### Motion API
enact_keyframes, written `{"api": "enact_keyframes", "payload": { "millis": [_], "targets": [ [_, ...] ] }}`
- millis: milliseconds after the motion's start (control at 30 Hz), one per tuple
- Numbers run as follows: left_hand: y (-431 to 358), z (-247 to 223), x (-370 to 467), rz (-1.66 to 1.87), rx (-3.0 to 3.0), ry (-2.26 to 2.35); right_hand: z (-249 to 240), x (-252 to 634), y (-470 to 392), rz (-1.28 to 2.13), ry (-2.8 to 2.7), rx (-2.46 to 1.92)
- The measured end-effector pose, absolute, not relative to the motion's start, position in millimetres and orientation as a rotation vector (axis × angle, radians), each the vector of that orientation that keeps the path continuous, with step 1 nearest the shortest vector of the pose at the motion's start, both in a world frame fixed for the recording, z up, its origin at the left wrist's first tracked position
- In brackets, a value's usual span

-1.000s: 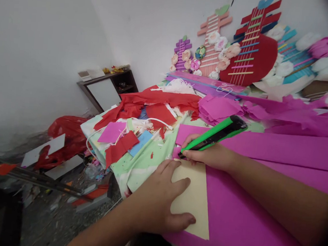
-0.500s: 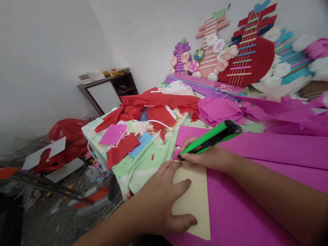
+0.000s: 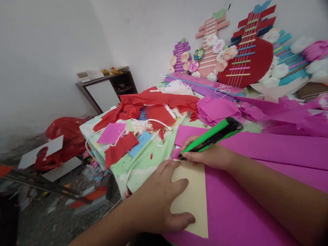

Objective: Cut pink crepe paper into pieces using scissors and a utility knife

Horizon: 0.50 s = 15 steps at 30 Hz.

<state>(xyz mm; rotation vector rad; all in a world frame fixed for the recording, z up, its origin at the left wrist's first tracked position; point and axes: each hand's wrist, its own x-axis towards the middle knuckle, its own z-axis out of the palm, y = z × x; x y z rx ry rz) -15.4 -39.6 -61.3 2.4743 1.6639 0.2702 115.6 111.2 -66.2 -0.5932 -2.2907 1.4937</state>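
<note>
My right hand [image 3: 204, 153] is closed around a green-and-black utility knife [image 3: 211, 138], held at a slant with its dark tip low at the far edge of a cream card [image 3: 191, 195]. The blade itself is too small to make out. Fingers spread, my left hand [image 3: 165, 202] lies on the left side of that card. Beneath the card is a large magenta sheet [image 3: 239, 216], and a magenta strip of it shows beyond the far edge, near the tip.
Red scraps [image 3: 122, 148], a blue piece [image 3: 141, 144] and a white cable [image 3: 158, 122] lie on the green cloth [image 3: 140, 170]. Magenta crepe paper [image 3: 218, 110] is heaped behind. Decorated guitar-like shapes [image 3: 247, 61] lean on the wall. A small cabinet [image 3: 102, 95] stands at left.
The view has shifted slightly. Both hands keep nearly the same places, and the knife tip stays by the card's far edge.
</note>
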Motion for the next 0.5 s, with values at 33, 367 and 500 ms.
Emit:
{"api": "enact_keyframes", "payload": {
  "millis": [33, 367, 500],
  "targets": [
    [-39.8, -61.2, -15.5, 0.269, 2.475, 1.667, -66.4, 116.4, 111.6, 1.505, -2.279, -0.592],
    [-40.8, -59.6, -15.4, 0.272, 2.445, 1.676, -63.6, 120.8, 110.3, 1.551, -2.199, -0.67],
    [-41.0, -60.7, -15.7, 0.259, 2.442, 1.675, -62.1, 120.2, 110.0, 1.531, -2.176, -0.701]
  ]
}}
